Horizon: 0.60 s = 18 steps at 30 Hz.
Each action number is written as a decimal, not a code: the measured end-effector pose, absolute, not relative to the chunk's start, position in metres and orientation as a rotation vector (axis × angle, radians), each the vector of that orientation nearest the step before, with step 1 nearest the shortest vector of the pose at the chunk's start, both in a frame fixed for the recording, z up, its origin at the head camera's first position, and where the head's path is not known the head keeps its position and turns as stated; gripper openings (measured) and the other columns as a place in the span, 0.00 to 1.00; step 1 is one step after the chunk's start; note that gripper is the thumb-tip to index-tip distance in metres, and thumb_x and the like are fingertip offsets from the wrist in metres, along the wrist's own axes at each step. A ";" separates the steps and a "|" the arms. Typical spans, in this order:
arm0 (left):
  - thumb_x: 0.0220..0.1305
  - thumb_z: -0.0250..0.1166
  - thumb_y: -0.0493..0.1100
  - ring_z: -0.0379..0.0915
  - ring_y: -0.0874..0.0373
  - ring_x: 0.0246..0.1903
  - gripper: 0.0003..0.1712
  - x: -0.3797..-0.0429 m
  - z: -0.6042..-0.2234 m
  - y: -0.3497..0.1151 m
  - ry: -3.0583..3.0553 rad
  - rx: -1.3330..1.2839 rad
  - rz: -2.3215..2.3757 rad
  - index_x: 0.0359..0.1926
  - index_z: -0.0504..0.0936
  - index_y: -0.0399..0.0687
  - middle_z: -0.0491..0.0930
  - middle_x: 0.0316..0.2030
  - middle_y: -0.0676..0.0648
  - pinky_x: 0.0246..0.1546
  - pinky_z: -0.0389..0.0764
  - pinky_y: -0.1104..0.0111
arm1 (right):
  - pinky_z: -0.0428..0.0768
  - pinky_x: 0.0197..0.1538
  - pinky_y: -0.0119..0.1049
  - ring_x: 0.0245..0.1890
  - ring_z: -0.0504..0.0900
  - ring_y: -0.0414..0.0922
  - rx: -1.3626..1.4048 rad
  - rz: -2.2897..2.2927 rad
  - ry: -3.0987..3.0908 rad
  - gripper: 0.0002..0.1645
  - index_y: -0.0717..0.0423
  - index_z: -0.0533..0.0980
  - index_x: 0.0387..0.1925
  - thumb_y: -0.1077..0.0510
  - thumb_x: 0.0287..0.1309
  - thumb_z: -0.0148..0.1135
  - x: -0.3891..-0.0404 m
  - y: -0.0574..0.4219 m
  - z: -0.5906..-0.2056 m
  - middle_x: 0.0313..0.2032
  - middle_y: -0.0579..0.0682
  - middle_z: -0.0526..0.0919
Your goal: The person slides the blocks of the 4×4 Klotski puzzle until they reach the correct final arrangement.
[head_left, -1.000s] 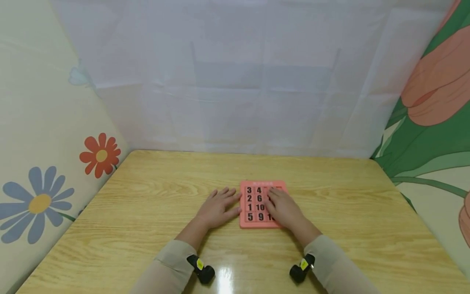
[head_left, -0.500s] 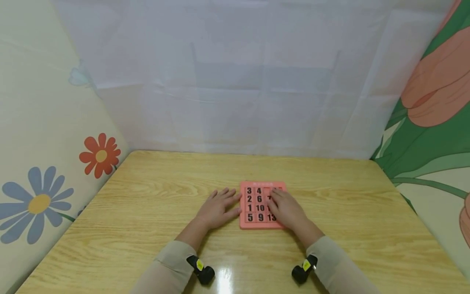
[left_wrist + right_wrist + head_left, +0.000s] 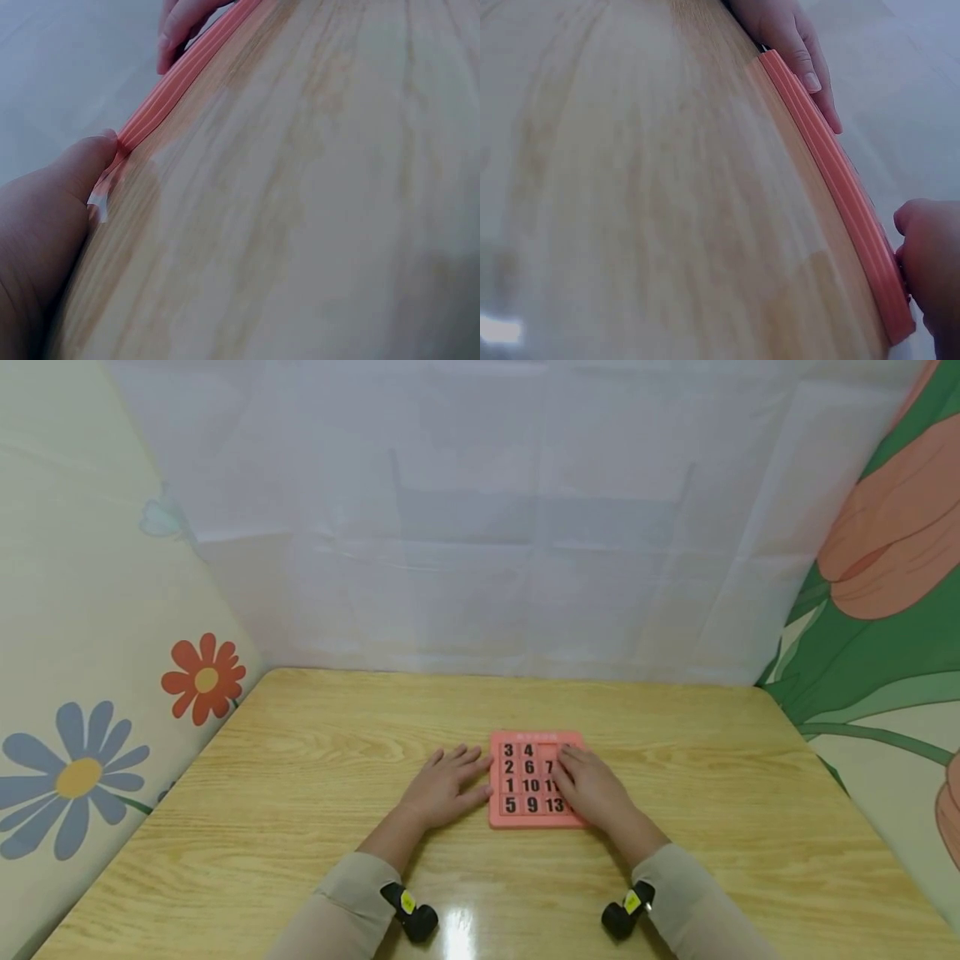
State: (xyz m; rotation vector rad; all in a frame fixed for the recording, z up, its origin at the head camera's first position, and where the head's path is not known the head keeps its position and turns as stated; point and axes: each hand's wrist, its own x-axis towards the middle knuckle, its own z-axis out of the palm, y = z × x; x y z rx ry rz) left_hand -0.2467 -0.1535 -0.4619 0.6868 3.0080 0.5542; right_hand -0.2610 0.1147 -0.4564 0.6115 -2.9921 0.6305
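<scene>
A pink sliding number puzzle [image 3: 537,821] lies flat on the table, its tiles printed with black numbers. In its top row, an empty slot [image 3: 549,749] shows to the right of the 4 tile [image 3: 528,750]. My left hand [image 3: 442,787] rests beside the left edge, fingers spread, and the thumb touches the frame. Over the right-hand columns lies my right hand [image 3: 595,788], its fingertips on the upper right tiles and its palm hiding several others. From the right wrist view, the puzzle's near side [image 3: 840,187] runs between both hands.
The wooden table [image 3: 315,727] extends around the puzzle on every side. A white cloth [image 3: 480,568] hangs behind it, with flower-printed panels to the left and right. Both forearms carry small black wrist cameras.
My right hand has slid a little to the right across the puzzle, uncovering the empty top-row slot and more of the third column. My left hand has stayed in place.
</scene>
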 end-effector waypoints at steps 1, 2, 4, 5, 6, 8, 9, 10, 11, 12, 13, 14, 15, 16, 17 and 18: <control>0.70 0.54 0.62 0.50 0.45 0.75 0.34 -0.247 -0.462 -0.153 3.007 0.685 0.555 0.72 0.66 0.56 0.61 0.73 0.46 0.76 0.47 0.46 | 0.59 0.75 0.50 0.71 0.64 0.57 0.615 0.631 -2.988 0.30 0.65 0.68 0.66 0.48 0.74 0.45 -0.261 0.115 -0.456 0.69 0.60 0.68; 0.70 0.54 0.62 0.50 0.45 0.75 0.34 -0.247 -0.462 -0.153 3.006 0.683 0.559 0.72 0.66 0.56 0.61 0.73 0.46 0.76 0.47 0.46 | 0.59 0.75 0.50 0.71 0.65 0.57 0.618 0.627 -2.988 0.30 0.65 0.68 0.66 0.49 0.74 0.46 -0.261 0.115 -0.457 0.69 0.60 0.68; 0.70 0.54 0.62 0.50 0.45 0.75 0.34 -0.247 -0.462 -0.153 3.006 0.682 0.563 0.72 0.66 0.56 0.61 0.73 0.46 0.76 0.47 0.45 | 0.59 0.76 0.50 0.71 0.65 0.57 0.621 0.625 -2.991 0.31 0.65 0.68 0.67 0.48 0.74 0.46 -0.261 0.116 -0.456 0.69 0.60 0.68; 0.70 0.54 0.62 0.51 0.45 0.75 0.34 -0.247 -0.462 -0.153 3.006 0.684 0.564 0.72 0.66 0.56 0.62 0.73 0.46 0.75 0.47 0.45 | 0.59 0.76 0.50 0.71 0.65 0.57 0.621 0.626 -2.993 0.31 0.65 0.68 0.67 0.48 0.74 0.46 -0.260 0.116 -0.456 0.69 0.60 0.68; 0.70 0.54 0.62 0.51 0.45 0.75 0.34 -0.247 -0.462 -0.153 3.006 0.686 0.565 0.72 0.66 0.56 0.62 0.73 0.45 0.75 0.47 0.45 | 0.59 0.75 0.50 0.71 0.65 0.57 0.622 0.629 -2.993 0.31 0.65 0.68 0.67 0.48 0.74 0.46 -0.260 0.116 -0.456 0.69 0.60 0.68; 0.70 0.54 0.62 0.51 0.44 0.75 0.34 -0.246 -0.463 -0.153 3.007 0.691 0.567 0.72 0.66 0.55 0.62 0.73 0.45 0.75 0.47 0.44 | 0.59 0.75 0.50 0.71 0.65 0.57 0.622 0.636 -2.993 0.31 0.66 0.68 0.67 0.48 0.74 0.46 -0.260 0.116 -0.456 0.69 0.60 0.68; 0.70 0.54 0.62 0.51 0.44 0.75 0.34 -0.246 -0.463 -0.153 3.008 0.694 0.564 0.72 0.66 0.55 0.62 0.73 0.45 0.75 0.47 0.44 | 0.59 0.75 0.50 0.71 0.64 0.57 0.617 0.645 -2.992 0.31 0.66 0.68 0.67 0.48 0.74 0.45 -0.259 0.116 -0.456 0.69 0.61 0.68; 0.70 0.54 0.62 0.51 0.44 0.75 0.34 -0.246 -0.463 -0.153 3.008 0.694 0.562 0.72 0.66 0.55 0.62 0.73 0.45 0.75 0.47 0.44 | 0.59 0.75 0.50 0.71 0.64 0.57 0.612 0.651 -2.991 0.31 0.66 0.67 0.67 0.48 0.74 0.45 -0.259 0.116 -0.457 0.69 0.61 0.68; 0.70 0.54 0.61 0.51 0.44 0.75 0.34 -0.246 -0.463 -0.153 3.008 0.694 0.564 0.72 0.66 0.55 0.62 0.73 0.45 0.75 0.47 0.44 | 0.59 0.75 0.50 0.71 0.64 0.57 0.608 0.657 -2.986 0.31 0.66 0.67 0.67 0.48 0.74 0.45 -0.259 0.116 -0.457 0.69 0.61 0.68; 0.70 0.54 0.62 0.51 0.44 0.75 0.34 -0.246 -0.463 -0.153 3.007 0.693 0.565 0.72 0.66 0.55 0.62 0.73 0.45 0.75 0.47 0.44 | 0.59 0.75 0.50 0.72 0.64 0.57 0.602 0.662 -2.983 0.31 0.66 0.67 0.67 0.48 0.74 0.45 -0.258 0.116 -0.457 0.69 0.61 0.68; 0.70 0.54 0.62 0.51 0.44 0.75 0.34 -0.246 -0.463 -0.154 3.008 0.692 0.566 0.72 0.66 0.55 0.62 0.73 0.45 0.75 0.47 0.44 | 0.59 0.76 0.50 0.72 0.64 0.57 0.596 0.668 -2.980 0.31 0.66 0.67 0.67 0.48 0.74 0.46 -0.258 0.116 -0.457 0.69 0.61 0.68; 0.70 0.54 0.62 0.51 0.44 0.75 0.34 -0.246 -0.463 -0.154 3.008 0.690 0.567 0.72 0.66 0.55 0.62 0.73 0.45 0.75 0.47 0.44 | 0.59 0.76 0.50 0.72 0.64 0.57 0.590 0.672 -2.977 0.31 0.66 0.67 0.67 0.48 0.74 0.46 -0.258 0.116 -0.457 0.69 0.61 0.68; 0.70 0.54 0.62 0.51 0.44 0.75 0.34 -0.246 -0.463 -0.154 3.008 0.689 0.569 0.72 0.66 0.55 0.62 0.73 0.45 0.75 0.47 0.44 | 0.59 0.75 0.50 0.71 0.64 0.57 0.587 0.674 -2.971 0.31 0.66 0.67 0.67 0.48 0.74 0.46 -0.258 0.115 -0.457 0.69 0.61 0.68; 0.70 0.54 0.62 0.51 0.44 0.75 0.34 -0.246 -0.463 -0.154 3.009 0.687 0.568 0.72 0.66 0.55 0.62 0.73 0.45 0.75 0.47 0.44 | 0.60 0.75 0.50 0.71 0.65 0.57 0.588 0.675 -2.965 0.31 0.66 0.67 0.67 0.48 0.74 0.46 -0.257 0.114 -0.457 0.69 0.61 0.68; 0.70 0.54 0.62 0.51 0.44 0.75 0.34 -0.246 -0.463 -0.154 3.011 0.687 0.567 0.72 0.66 0.55 0.62 0.73 0.45 0.75 0.47 0.44 | 0.61 0.74 0.51 0.71 0.65 0.57 0.596 0.679 -2.953 0.31 0.66 0.68 0.66 0.49 0.73 0.47 -0.257 0.112 -0.456 0.68 0.61 0.69; 0.70 0.54 0.62 0.51 0.44 0.75 0.34 -0.246 -0.463 -0.154 3.012 0.688 0.566 0.72 0.66 0.55 0.62 0.73 0.45 0.75 0.47 0.44 | 0.62 0.74 0.51 0.70 0.66 0.58 0.607 0.679 -2.943 0.30 0.66 0.68 0.66 0.50 0.73 0.48 -0.257 0.110 -0.456 0.67 0.62 0.70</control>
